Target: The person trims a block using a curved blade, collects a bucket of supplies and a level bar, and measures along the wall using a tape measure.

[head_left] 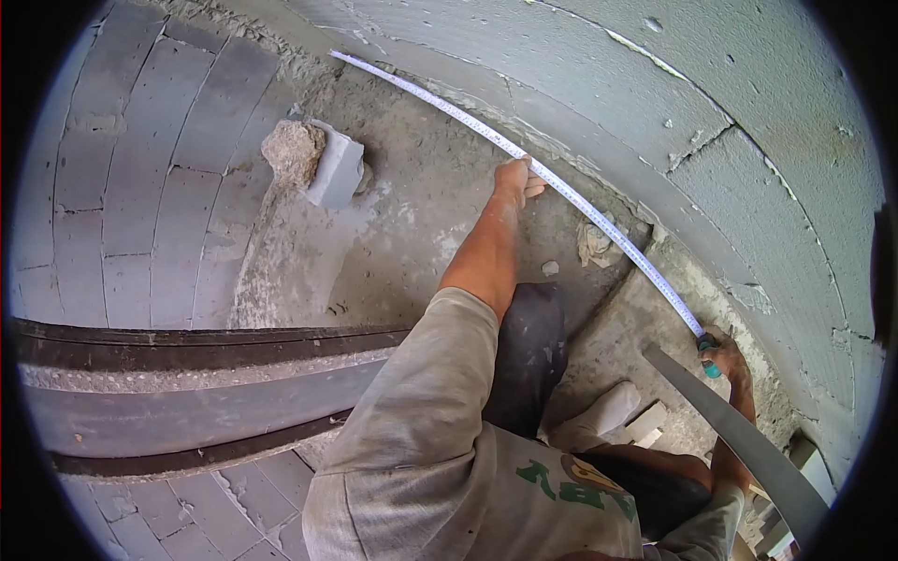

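A white tape measure blade (599,224) is stretched along the foot of the block wall, bowing from the far upper corner towards my right side. My left hand (517,178) is closed at the blade's middle, with the fingers curled at its near edge. In my right hand (728,357) is the green and black tape measure case (708,348), gripped where the blade comes out. A long grey tapering blade (730,425), like that of a handsaw, lies across the view in front of my right forearm. Its handle is out of view.
A grey block wall (655,84) rises on the right, and another block wall (140,159) stands at left. On the rough concrete floor (412,215) sit a white block piece (335,168) and a lump of rubble (293,152). A dark-edged beam (206,397) runs at lower left.
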